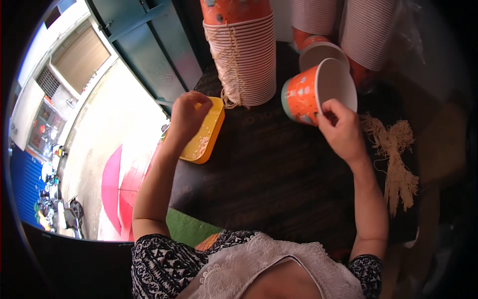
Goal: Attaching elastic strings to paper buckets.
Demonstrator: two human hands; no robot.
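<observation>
In this dimness I'd call my surroundings a workshop: a tall stack of orange-and-white paper tubs (255, 62), a dark flat tabletop (259, 164), a blue-green metal door (149, 47).

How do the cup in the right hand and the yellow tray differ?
Shape: the cup is round; the tray is oblong.
Colour: the cup is mostly orange outside; the tray, yellow.
Pose: the cup tilts sideways in the right hand; the tray rests on the table.
Both are open containers.

The cup (302, 94) looks papery (and smooth), the tray (216, 130) plastic.
</observation>
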